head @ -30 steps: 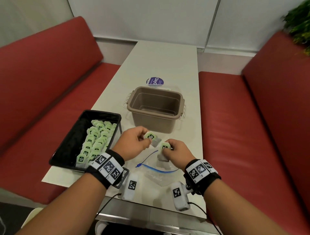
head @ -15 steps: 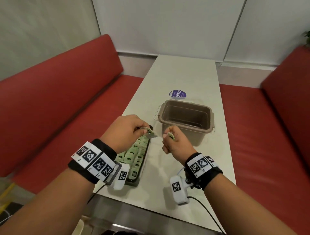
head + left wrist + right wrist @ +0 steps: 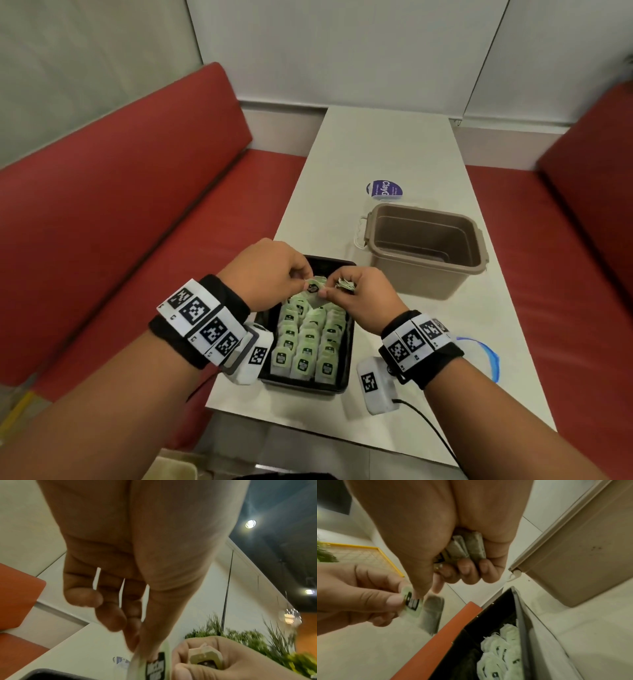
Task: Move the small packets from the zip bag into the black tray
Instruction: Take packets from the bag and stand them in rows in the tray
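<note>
Small packets (image 3: 310, 342), pale green with dark labels, are laid in the black tray (image 3: 337, 385) in three overlapping columns running from the near wall toward the far end. About eighteen to twenty are estimated in the head view; an exact count is prevented by the overlap and by the hands above. The far end of the tray is hidden by the hands, so how much room is left cannot be told. The shingled order is judged deliberate, since flat packets overlapped this way take less floor.

One packet (image 3: 313, 287) is pinched at its label end between thumb and forefinger of the left hand (image 3: 274, 274) and is also touched by the thumb and forefinger tips of the right hand (image 3: 359, 294), directly above the far part of the tray. It is judged that this single packet is being passed or straightened for placing at the head of a column.

A reserve bundle (image 3: 467, 547) is clenched in the right palm by the curled remaining fingers; at least three are counted in the right wrist view, more possibly hidden. Holding several at once is judged to save trips to the zip bag (image 3: 486, 356), which lies flat on the table (image 3: 394, 154) behind the right wrist, only partly seen; its contents cannot be told.

One brown bin (image 3: 424, 246) stands just beside the tray, holding nothing visible. One round purple sticker (image 3: 382, 189) is noted beyond it.
</note>
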